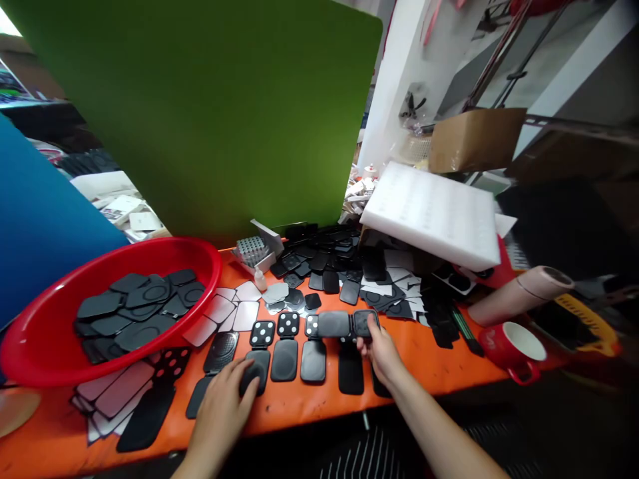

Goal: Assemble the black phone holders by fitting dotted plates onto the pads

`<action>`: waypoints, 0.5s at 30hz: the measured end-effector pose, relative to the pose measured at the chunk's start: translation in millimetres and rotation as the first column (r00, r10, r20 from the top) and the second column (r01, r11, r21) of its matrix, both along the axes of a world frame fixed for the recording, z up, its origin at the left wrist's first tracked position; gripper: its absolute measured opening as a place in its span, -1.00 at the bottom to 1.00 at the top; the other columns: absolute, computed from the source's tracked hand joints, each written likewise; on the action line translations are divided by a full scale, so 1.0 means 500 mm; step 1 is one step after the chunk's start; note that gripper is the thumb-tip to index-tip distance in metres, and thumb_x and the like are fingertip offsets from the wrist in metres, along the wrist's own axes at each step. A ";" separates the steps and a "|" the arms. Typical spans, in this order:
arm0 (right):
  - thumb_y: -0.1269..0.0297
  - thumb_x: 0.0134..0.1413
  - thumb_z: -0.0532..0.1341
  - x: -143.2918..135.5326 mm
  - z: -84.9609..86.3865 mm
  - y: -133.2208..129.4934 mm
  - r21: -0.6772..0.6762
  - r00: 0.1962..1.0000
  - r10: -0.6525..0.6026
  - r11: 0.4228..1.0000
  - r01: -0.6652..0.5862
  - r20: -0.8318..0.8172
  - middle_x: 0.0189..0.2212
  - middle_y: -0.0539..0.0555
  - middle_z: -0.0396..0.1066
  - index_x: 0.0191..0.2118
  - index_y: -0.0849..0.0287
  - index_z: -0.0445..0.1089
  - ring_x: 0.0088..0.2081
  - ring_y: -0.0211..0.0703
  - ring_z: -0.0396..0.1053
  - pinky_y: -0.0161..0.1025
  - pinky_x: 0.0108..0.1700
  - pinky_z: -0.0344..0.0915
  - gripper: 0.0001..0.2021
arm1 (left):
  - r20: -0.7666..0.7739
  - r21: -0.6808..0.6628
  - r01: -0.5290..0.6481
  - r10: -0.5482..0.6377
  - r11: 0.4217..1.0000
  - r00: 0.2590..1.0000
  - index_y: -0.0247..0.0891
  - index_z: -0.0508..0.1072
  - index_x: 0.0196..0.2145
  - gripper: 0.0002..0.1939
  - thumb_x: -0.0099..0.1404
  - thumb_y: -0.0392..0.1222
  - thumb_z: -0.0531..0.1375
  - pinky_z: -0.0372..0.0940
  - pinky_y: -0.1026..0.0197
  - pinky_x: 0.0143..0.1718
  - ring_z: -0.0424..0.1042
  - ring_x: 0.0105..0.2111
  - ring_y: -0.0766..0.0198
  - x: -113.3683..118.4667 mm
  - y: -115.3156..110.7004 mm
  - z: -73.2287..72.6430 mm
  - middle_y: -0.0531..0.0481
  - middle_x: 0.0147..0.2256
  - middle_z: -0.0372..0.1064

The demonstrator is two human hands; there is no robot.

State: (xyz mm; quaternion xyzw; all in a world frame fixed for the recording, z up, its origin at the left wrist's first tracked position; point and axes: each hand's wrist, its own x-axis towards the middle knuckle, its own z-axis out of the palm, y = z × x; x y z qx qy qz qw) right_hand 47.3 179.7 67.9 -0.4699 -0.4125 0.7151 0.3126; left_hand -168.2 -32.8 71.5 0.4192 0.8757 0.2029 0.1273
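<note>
At the right fingers [373, 328], black hinged pad [334, 324] gripped, longer panel leftward.

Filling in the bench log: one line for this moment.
left hand: over black hinged pad | right hand: holding unfolded black pad | nearby: red basin holding black pieces

Black two-panel piece [334, 324], unfolded, apparently just over similar pieces [313, 362]
</note>
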 end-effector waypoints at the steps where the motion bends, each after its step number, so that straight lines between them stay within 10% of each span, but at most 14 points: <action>1: -0.11 -0.07 0.07 -0.014 0.000 0.025 0.006 1.000 -0.023 1.000 0.023 -0.018 -0.74 -0.04 0.24 -0.51 0.23 0.23 -0.76 -0.42 0.08 -0.46 -0.74 -0.01 -0.58 | -0.048 -0.033 -0.012 0.010 0.999 0.999 -0.25 0.31 -0.08 -0.59 0.16 -0.03 -0.02 0.12 0.04 -0.04 0.23 -0.05 0.03 -0.003 -0.002 -0.008 -0.15 -0.03 0.25; 8: 0.14 0.01 0.10 -0.138 -0.013 0.177 -0.071 0.994 -0.029 0.997 0.021 -0.101 -0.58 0.04 0.35 -0.45 0.20 0.21 -0.57 -0.31 0.32 -0.38 -0.54 0.27 -0.79 | -0.069 -0.170 -0.020 0.008 0.985 0.998 -0.29 0.15 0.07 -0.45 0.15 -0.03 -0.01 0.01 0.07 0.03 0.08 0.06 0.03 0.020 -0.004 -0.020 -0.18 0.09 0.09; 15: 0.22 0.07 0.00 -0.110 -0.035 0.135 -0.109 0.991 -0.061 0.993 0.048 -0.120 -0.33 0.15 0.39 -0.40 0.18 0.19 -0.34 -0.22 0.39 -0.29 -0.38 0.35 -0.84 | -0.012 -0.210 -0.069 0.068 0.975 0.998 -0.30 0.06 0.10 -0.35 0.04 -0.14 0.08 0.05 0.08 -0.05 0.17 -0.03 -0.01 0.017 0.032 0.008 -0.21 -0.02 0.18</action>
